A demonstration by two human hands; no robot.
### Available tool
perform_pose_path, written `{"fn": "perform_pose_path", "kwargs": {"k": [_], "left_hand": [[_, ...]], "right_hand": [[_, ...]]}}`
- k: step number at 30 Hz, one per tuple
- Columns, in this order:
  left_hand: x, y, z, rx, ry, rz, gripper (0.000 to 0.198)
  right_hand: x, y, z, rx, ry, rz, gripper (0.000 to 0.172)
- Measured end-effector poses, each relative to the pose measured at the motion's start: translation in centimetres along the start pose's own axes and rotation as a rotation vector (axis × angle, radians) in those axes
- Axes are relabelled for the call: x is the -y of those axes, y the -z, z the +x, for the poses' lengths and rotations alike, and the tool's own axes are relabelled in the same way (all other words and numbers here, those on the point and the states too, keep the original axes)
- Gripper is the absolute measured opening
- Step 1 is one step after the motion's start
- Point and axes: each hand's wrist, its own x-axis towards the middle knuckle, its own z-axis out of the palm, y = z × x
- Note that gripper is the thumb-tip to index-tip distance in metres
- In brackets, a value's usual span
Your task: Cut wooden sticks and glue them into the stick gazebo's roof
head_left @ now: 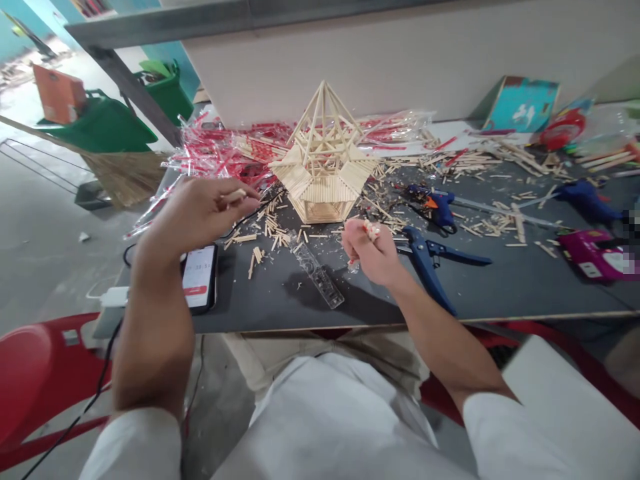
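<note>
My left hand (197,208) is raised over the left part of the table, with its fingers closed on short pale wooden sticks (233,197). Closer to the middle, my right hand (370,252) is wrapped round a bundle of sticks; their pale ends (371,231), with bits of red, show above the fist. Between and beyond both hands stands a lantern-like stick model (323,163) with a pointed open-frame top. A clear plastic piece (320,275) lies on the table to the left of my right hand. Neither hand touches the model.
Cut sticks (273,227) litter the dark table (265,303). Blue cutters (425,267) lie by my right wrist, with glue guns (440,207) behind. A phone (200,277) lies under my left forearm. Red-and-clear wrappers (215,153) pile up at the back. A purple box (595,257) sits right.
</note>
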Motion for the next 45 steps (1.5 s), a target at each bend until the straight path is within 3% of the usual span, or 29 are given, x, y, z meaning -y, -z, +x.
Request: {"fn": "perform_pose_path", "kwargs": {"k": [4,9,12,16,21,26,29,33,37,39,42,45], "left_hand": [[-7.0,-3.2,-1.4,-0.039,-0.191,-0.262,0.013],[-10.4,-7.3,-0.7,-0.052,-0.339,-0.455,0.018],[-10.6,-8.4,-0.1,-0.033,-0.359,-0.508,0.02],[-10.0,-8.6,0.1,-0.013,-0.378,-0.522,0.018],[-9.4,-8.6,-0.2,0.009,-0.296,-0.493,0.015],[-8.9,-7.5,-0.8,0.024,-0.316,-0.368,0.008],[-8.5,-6.1,-2.1,0.124,-0.332,-0.196,0.008],[-8.8,-5.5,-4.6,0.344,-0.279,0.151,0.012],[-10.4,-7.8,-6.6,0.545,-0.236,0.415,0.025],[-10.9,-9.6,-7.3,0.622,-0.215,0.41,0.022],[-11.2,-11.8,-8.5,0.64,-0.155,0.371,0.026],[-11.2,-12.6,-9.3,0.682,-0.147,0.352,0.031]], "right_hand": [[-0.8,-0.1,-0.5,0.012,0.001,0.027,0.055],[-1.0,-0.1,-0.4,0.053,0.006,-0.006,0.055],[-1.1,-0.1,-0.1,0.111,0.044,-0.085,0.056],[-2.7,-0.3,-0.3,0.139,-0.01,-0.076,0.052],[-4.7,-0.6,-0.7,0.168,-0.048,-0.077,0.048],[-3.4,-0.7,-0.3,0.262,-0.049,-0.117,0.046],[-1.6,-0.2,-0.2,0.425,-0.06,-0.336,0.043],[1.2,0.3,-0.5,0.532,-0.138,-0.968,0.031],[3.5,-0.2,-1.1,0.64,-0.189,-1.322,0.021],[4.1,-0.5,-1.5,0.708,-0.218,-1.366,0.021],[4.3,-0.6,-2.4,0.752,-0.241,-1.375,0.027],[4.0,-0.1,-3.5,0.766,-0.232,-1.361,0.028]]}}
